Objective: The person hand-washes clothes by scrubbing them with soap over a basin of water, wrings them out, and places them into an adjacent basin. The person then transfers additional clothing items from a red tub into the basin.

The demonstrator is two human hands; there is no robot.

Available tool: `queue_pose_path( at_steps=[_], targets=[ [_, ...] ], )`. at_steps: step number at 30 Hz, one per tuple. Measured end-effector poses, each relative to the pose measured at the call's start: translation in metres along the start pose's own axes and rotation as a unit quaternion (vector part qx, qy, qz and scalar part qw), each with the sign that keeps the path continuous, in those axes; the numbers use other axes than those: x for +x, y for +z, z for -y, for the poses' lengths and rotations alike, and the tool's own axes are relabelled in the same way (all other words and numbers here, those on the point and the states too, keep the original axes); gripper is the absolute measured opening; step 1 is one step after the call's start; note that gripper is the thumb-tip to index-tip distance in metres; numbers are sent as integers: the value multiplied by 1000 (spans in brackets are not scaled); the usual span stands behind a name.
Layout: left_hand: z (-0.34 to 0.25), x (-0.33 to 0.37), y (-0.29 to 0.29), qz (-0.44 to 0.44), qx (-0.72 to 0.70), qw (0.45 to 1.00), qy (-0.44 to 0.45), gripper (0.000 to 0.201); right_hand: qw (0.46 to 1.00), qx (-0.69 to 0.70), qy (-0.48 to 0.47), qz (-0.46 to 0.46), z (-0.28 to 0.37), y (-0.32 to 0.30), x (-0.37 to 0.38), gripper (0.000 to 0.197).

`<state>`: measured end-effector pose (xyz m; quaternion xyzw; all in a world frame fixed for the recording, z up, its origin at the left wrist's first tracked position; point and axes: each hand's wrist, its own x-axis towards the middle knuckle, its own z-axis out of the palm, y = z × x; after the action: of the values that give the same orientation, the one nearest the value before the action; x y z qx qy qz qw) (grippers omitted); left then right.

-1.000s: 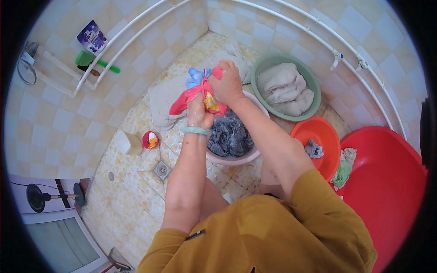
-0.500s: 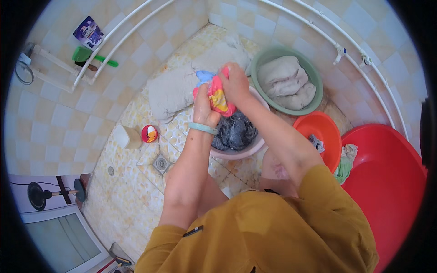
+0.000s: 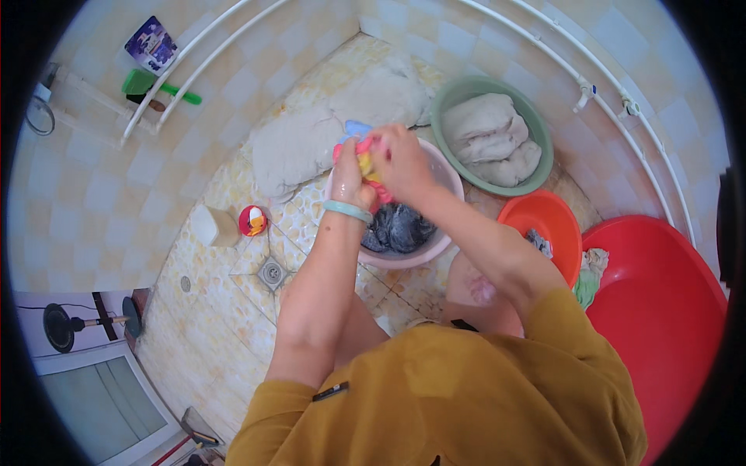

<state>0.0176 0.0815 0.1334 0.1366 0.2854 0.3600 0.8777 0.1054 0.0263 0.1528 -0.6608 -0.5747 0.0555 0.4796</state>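
A wet cloth in pink, yellow and blue (image 3: 365, 161) is bunched between my two hands over a pale pink basin (image 3: 447, 172). My left hand (image 3: 351, 180), with a pale green bangle at the wrist, is closed round its near left side. Fingers curled, my right hand (image 3: 402, 161) grips it from the right and hides part of it. Dark grey wet fabric (image 3: 400, 229) lies in the basin just below my hands. Whether the cloth's lower end touches that fabric I cannot tell.
Grey-white fabric (image 3: 291, 151) lies on the tiled floor behind the basin. A green basin (image 3: 550, 144) holds more of it. An orange basin (image 3: 571, 225) and a large red tub (image 3: 653, 326) stand right. At left are a cream container (image 3: 214, 225), a red round tub (image 3: 252, 221) and a drain (image 3: 271, 273).
Both hands have come slightly lower and nearer the basin with the cloth. My right hand has moved down across it, so less of the cloth shows.
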Motion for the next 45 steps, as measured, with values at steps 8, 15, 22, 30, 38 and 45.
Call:
queue_pose_path(
  at_steps=[8,15,22,30,38,45],
  targets=[
    [17,1,10,2,17,1000,-10,29,983,-179,-15,44,-12,-1,25,16],
    [-6,37,-50,285,-94,952,-65,32,982,-6,-171,81,34,-17,-15,17],
    [8,-12,19,34,-7,999,-10,33,989,-143,21,9,-13,-6,41,21],
    [-14,-7,15,38,-80,996,6,35,912,279,191,231,-11,-56,25,61],
    [-17,-5,7,38,-74,996,0,27,907,343,242,35,19,-61,23,19],
    [2,-15,2,-96,36,993,-52,56,886,432,124,-114,71,-72,89,11]
  ],
)
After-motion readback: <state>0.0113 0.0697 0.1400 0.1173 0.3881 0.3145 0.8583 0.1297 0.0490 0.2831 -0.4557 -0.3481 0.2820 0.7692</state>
